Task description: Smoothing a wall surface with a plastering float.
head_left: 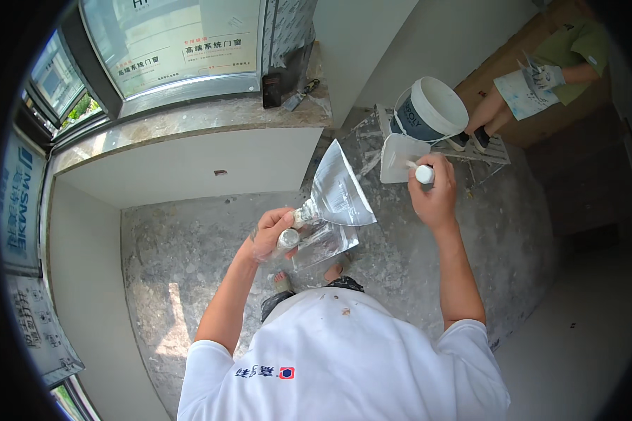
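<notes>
In front of my body, my left hand is closed around two tools. One is a putty knife with a broad, shiny, flared blade pointing up and away. The other, a second scraper with a round-ended pale handle, sits below it, its blade partly hidden by the first. My right hand, farther right, grips a white-handled trowel with a pale, roughly rectangular blade. The fingers wrap round its handle near the white round end. The trowel appears just in front of a bucket, and I cannot tell whether they touch.
A white bucket with a dark label stands on a low, splattered platform. Beyond it, a person in a green top holds tools in a gloved hand. A scraper lies on the window sill. The concrete floor is stained.
</notes>
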`<state>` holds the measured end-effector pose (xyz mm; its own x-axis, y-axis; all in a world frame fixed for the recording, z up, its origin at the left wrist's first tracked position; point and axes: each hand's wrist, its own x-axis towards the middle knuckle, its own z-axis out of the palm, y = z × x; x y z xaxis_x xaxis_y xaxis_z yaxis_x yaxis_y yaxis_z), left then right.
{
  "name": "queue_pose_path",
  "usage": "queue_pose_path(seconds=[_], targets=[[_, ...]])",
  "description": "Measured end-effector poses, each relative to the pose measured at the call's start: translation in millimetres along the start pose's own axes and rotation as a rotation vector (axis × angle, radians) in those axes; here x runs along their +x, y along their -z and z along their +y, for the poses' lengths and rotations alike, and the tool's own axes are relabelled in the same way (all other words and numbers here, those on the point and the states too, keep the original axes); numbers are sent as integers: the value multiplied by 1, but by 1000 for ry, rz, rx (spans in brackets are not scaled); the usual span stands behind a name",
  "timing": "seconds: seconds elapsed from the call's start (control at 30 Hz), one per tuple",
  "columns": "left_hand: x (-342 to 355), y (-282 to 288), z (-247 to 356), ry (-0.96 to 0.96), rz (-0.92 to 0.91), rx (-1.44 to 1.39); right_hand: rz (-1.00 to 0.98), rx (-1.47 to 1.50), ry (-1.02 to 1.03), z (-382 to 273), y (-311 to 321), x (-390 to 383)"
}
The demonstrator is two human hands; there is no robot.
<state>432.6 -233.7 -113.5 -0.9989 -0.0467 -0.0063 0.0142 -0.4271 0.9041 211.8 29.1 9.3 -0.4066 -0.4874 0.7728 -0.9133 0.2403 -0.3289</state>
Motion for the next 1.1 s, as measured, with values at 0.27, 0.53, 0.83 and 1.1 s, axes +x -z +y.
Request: queue_pose_path(seconds=[0.27, 0.53, 0.83, 1.1], targets=[[13, -8, -19, 96, -19, -145, -4, -64, 83, -21, -17, -29], [49, -19, 2, 90, 174, 144, -55, 387, -768, 48, 14, -74], [170, -65, -7, 57, 292, 638, -132, 119, -248, 95, 1, -30], [254, -60, -25, 140, 382, 575, 198, 140, -494, 326, -31, 57]])
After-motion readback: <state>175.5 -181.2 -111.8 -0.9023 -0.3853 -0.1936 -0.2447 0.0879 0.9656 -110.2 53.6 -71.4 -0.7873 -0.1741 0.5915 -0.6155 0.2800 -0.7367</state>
